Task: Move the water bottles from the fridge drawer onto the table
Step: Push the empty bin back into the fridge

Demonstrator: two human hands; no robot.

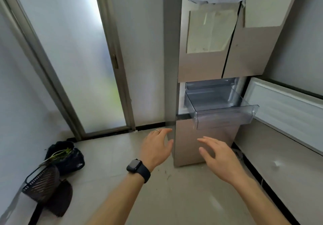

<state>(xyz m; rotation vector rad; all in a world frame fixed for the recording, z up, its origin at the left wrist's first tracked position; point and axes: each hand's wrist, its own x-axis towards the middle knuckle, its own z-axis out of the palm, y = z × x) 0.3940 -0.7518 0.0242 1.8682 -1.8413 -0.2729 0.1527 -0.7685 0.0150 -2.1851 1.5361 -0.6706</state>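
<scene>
A clear plastic fridge drawer [225,118] sticks out of the tall beige fridge [201,64], pulled forward. I see no water bottles inside it; its visible part looks bare. My left hand [157,146], with a ring and a black watch on the wrist, hovers below and left of the drawer, fingers spread and holding nothing. My right hand [218,156] floats below the drawer front, fingers apart and holding nothing. No table is in view.
The open fridge door [286,109] swings out on the right, beside the drawer. Frosted sliding glass doors [90,64] fill the left. A dark bag with greens [66,156] and dark baskets [43,182] lie on the tiled floor at the lower left.
</scene>
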